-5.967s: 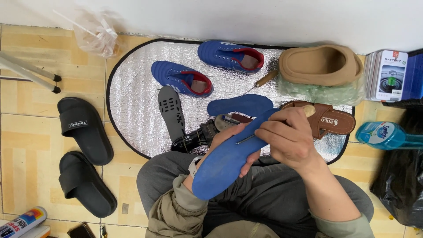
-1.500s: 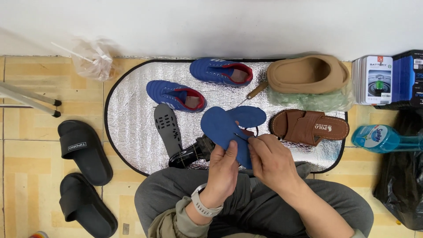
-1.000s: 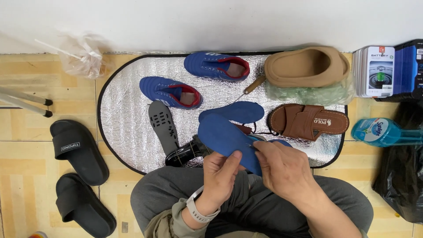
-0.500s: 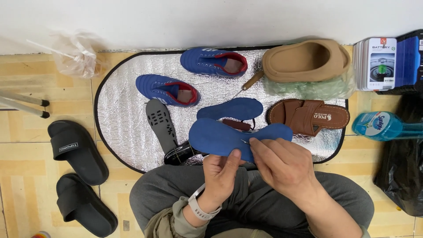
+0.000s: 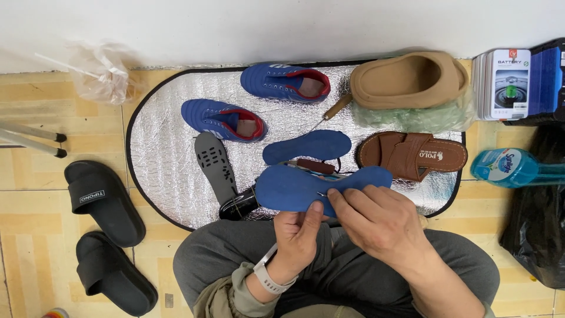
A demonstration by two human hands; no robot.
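I hold a blue shoe insole [image 5: 300, 187] flat and crosswise over my lap. My left hand [image 5: 299, 235] grips its near edge from below, thumb on top. My right hand [image 5: 376, 221] pinches the same edge with the fingertips, and a thin needle or pin shows at that spot. A second blue insole [image 5: 309, 146] lies on the silver mat [image 5: 165, 176] just beyond, with a brown-handled tool partly under it. Two blue sports shoes [image 5: 223, 119] [image 5: 286, 82] and a grey insole [image 5: 215, 166] lie farther out on the mat.
A tan clog [image 5: 409, 79] on plastic wrap and a brown sandal [image 5: 412, 155] sit at the right. A wooden-handled awl [image 5: 332, 111] lies between. Two black slides [image 5: 103, 203] [image 5: 115, 274] rest on the tiled floor at left. Boxes, a blue bottle [image 5: 506, 166] and a black bag are at right.
The insole has swung from pointing away from me to lying crosswise and flat. Both hands stayed on it, now pinching its near edge.
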